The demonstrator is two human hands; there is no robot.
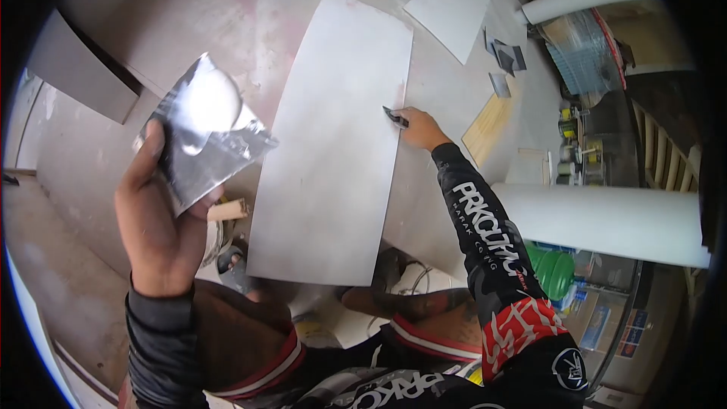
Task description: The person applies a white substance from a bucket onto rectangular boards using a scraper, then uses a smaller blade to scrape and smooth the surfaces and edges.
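Note:
My left hand (pixel 148 208) grips a shiny metal putty plate (pixel 204 170), tilted up on the left, with its fingers partly hidden behind it. A smooth mound of white putty (pixel 212 102) sits on the plate, and a short wooden piece (pixel 229 210) sticks out below it. A long white panel (pixel 329 151) lies in front of me, its near end over my lap. At the panel's right edge, my right hand (pixel 422 129) is closed on a small dark putty knife (pixel 394 117), whose blade overlaps the white surface.
More white panels (pixel 450 11) lie at the back right, near dark scraps (pixel 509 57) and a yellowish wood strip (pixel 488 129). White rolls (pixel 598 220) stretch along the right side, above a green container (pixel 551 271). A curved board (pixel 79 68) stands at the left.

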